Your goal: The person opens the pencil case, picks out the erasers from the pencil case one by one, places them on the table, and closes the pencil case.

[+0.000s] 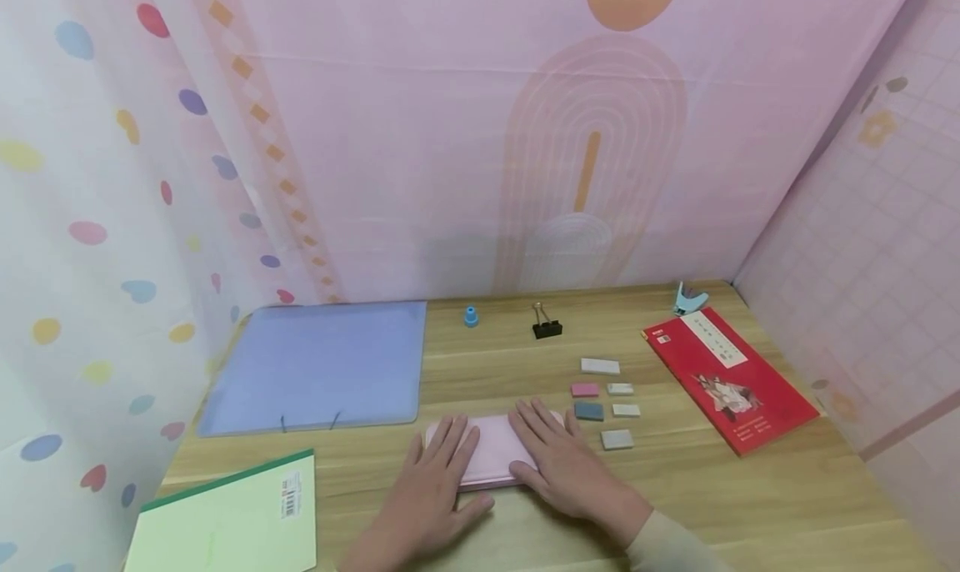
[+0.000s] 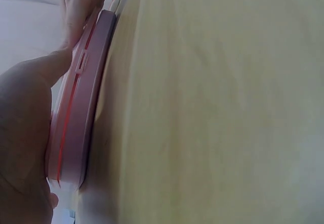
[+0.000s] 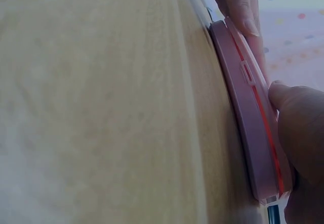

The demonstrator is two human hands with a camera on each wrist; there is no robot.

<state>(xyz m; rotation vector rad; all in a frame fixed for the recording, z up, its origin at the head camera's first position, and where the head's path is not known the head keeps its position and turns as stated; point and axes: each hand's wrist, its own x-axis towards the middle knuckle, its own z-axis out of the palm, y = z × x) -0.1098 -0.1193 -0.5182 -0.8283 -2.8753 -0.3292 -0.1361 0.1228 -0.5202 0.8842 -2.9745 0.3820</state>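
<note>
A flat pink pencil case (image 1: 497, 447) lies on the wooden table in front of me. My left hand (image 1: 435, 484) rests on its left end, fingers extended over the lid. On the right end lies my right hand (image 1: 555, 464), also with straight fingers. In the left wrist view the side of the pencil case (image 2: 76, 118) shows a red line between lid and base, with a small clasp on the front. From the right wrist view, the lid of the case (image 3: 253, 97) sits down along the base, my right thumb touching its upper edge.
Several small eraser-like blocks (image 1: 588, 411) lie right of the case. Farther right is a red booklet (image 1: 742, 388) with a light-blue clip-like tool (image 1: 688, 299) behind. A binder clip (image 1: 547, 328) and blue cone-shaped piece (image 1: 471, 316) stand behind; a blue folder (image 1: 322, 363) and green notebook (image 1: 232, 514) lie left.
</note>
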